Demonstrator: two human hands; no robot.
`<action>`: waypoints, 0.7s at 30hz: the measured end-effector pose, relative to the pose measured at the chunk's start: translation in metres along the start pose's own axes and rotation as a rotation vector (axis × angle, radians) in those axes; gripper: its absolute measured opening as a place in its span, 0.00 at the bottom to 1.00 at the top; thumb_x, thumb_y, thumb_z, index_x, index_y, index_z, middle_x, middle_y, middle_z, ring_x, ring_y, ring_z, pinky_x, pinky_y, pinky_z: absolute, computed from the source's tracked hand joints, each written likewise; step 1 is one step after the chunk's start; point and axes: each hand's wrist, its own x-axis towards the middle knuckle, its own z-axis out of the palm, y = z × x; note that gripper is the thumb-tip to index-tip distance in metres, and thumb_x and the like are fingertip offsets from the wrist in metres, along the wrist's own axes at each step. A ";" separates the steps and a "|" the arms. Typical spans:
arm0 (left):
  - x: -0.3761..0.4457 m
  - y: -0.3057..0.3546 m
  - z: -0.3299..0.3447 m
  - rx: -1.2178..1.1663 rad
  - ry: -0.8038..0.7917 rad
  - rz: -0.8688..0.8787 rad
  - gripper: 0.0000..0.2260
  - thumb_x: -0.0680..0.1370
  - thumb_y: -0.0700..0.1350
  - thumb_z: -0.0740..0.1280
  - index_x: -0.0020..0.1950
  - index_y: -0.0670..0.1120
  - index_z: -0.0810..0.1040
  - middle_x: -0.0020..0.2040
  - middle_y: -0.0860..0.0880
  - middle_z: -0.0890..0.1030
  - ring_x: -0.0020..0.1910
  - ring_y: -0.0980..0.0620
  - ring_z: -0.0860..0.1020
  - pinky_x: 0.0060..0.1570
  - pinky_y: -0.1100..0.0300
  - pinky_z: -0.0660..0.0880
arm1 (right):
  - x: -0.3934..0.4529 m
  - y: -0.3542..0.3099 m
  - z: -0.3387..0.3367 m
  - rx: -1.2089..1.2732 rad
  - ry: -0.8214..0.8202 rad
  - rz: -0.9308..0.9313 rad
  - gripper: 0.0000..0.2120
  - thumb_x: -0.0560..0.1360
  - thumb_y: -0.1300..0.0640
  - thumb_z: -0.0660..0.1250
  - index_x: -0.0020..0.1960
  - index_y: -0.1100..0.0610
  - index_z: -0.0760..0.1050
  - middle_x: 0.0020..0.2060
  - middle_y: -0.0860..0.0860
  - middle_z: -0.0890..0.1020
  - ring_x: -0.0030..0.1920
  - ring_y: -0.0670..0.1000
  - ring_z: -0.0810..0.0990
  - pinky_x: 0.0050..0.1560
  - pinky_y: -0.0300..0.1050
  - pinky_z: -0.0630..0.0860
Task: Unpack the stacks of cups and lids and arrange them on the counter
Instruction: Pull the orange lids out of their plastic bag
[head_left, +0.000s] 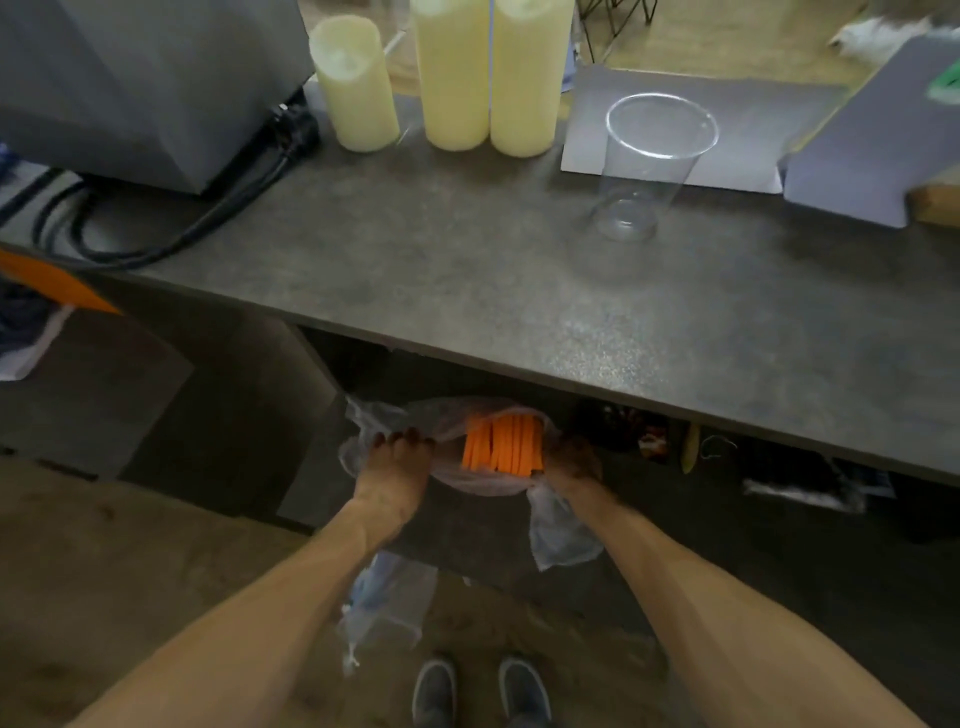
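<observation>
Both your hands, left hand (393, 475) and right hand (571, 465), clench a clear plastic bag (563, 535) of orange lids (503, 446), lower centre, below the counter (519, 291). Risk: loose film slips, lids spill floorward.

the counter (519, 291) looks like matt, speckled grey laminate. at its 1 o'clock stands a clear, glossy plastic cup (649, 161); at 12 o'clock, pale yellow sleeved stacks (488, 73) with a soft sheen. below, at 6 o'clock, thin crinkled clear plastic wrap (561, 530) covers smooth matt orange lids (503, 447).
</observation>
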 end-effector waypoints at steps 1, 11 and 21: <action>0.000 -0.002 -0.001 0.028 0.006 0.011 0.19 0.83 0.44 0.58 0.74 0.49 0.68 0.73 0.45 0.71 0.70 0.43 0.71 0.72 0.49 0.65 | 0.005 0.003 0.003 -0.003 0.027 0.019 0.34 0.76 0.31 0.52 0.72 0.54 0.70 0.66 0.59 0.76 0.66 0.63 0.76 0.67 0.62 0.72; -0.006 -0.009 -0.011 -0.336 0.225 0.046 0.16 0.79 0.46 0.62 0.66 0.50 0.79 0.64 0.46 0.80 0.61 0.43 0.79 0.58 0.50 0.74 | -0.052 -0.003 0.002 -0.242 0.034 -0.141 0.15 0.83 0.55 0.59 0.66 0.61 0.75 0.64 0.58 0.79 0.64 0.60 0.79 0.63 0.52 0.75; -0.069 0.022 -0.044 -1.554 0.059 -0.228 0.09 0.76 0.34 0.66 0.39 0.43 0.80 0.39 0.49 0.82 0.43 0.48 0.81 0.38 0.65 0.76 | -0.162 0.035 -0.034 1.118 0.047 0.191 0.12 0.84 0.55 0.60 0.53 0.61 0.79 0.46 0.62 0.83 0.44 0.58 0.82 0.44 0.52 0.79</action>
